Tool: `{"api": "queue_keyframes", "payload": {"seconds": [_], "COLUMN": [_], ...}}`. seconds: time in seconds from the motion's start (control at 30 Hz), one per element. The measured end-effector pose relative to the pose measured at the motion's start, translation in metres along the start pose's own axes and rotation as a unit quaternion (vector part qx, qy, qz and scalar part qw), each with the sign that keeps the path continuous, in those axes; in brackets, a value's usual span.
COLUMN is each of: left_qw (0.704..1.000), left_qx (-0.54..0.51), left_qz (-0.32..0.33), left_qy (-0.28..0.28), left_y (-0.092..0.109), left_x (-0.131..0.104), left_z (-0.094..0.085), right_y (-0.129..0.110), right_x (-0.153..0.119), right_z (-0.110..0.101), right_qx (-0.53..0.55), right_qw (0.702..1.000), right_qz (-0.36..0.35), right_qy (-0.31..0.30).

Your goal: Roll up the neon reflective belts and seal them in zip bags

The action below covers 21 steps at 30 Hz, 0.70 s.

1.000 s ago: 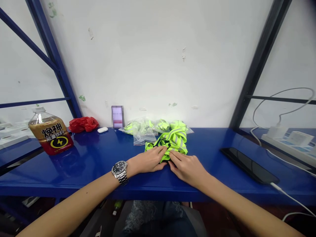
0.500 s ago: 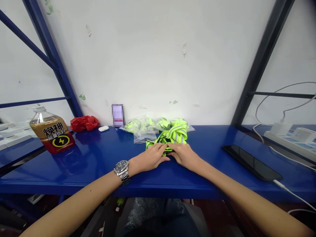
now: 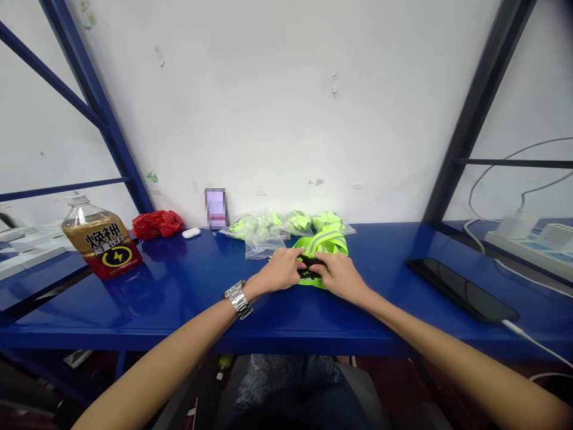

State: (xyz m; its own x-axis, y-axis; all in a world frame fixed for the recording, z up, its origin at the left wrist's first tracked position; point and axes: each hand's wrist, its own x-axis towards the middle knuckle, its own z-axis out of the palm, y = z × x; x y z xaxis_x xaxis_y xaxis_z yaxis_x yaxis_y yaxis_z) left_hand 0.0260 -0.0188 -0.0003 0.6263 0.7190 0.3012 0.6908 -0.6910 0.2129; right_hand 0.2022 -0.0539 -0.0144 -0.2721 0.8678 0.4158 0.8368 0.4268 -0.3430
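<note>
A neon-yellow reflective strap with grey stripes lies looped on the blue table, just beyond my hands. My left hand, with a metal watch at its wrist, is closed on the left end of a black piece of this strap. At the other end, the fingers and thumb of my right hand pinch the same piece. Whether it is a buckle or a band I cannot tell, as my fingers cover much of it. Behind lie several clear plastic bags with more neon-yellow straps inside.
On the left are a drink bottle, a red plastic bag and a white case. A phone leans on the wall. To the right lie a black phone on a cable and a power strip.
Both hands have turned and closed into a pinch, and the black piece now shows between them. More of the neon-yellow strap is visible below the right hand.
</note>
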Motion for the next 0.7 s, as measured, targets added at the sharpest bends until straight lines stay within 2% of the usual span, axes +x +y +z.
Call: {"api": "queue_keyframes", "payload": {"seconds": [0.17,0.23,0.37,0.5,0.7], "left_qw": [0.996,0.992,0.979,0.977,0.978], "left_qx": [-0.054,-0.089,-0.162,-0.159,-0.091], "left_qz": [-0.034,-0.058,-0.092,-0.083,-0.085], "left_qy": [-0.063,-0.066,-0.077,-0.117,-0.17], "left_y": [0.0,0.0,0.0,0.0,-0.007], "left_x": [0.018,0.022,0.027,0.036,0.053], "left_z": [-0.012,-0.013,-0.012,-0.014,-0.015], "right_y": [0.005,0.007,0.009,0.009,0.015], "right_x": [0.001,0.001,0.0,-0.003,-0.007], "right_z": [0.005,0.005,0.004,0.005,0.019], "right_qx": [0.031,0.047,0.057,-0.017,-0.164], "right_qw": [0.998,0.997,0.997,0.999,0.979], "right_qz": [0.047,0.042,0.023,0.02,-0.068], "right_qy": [0.038,0.054,0.048,0.043,0.103]}}
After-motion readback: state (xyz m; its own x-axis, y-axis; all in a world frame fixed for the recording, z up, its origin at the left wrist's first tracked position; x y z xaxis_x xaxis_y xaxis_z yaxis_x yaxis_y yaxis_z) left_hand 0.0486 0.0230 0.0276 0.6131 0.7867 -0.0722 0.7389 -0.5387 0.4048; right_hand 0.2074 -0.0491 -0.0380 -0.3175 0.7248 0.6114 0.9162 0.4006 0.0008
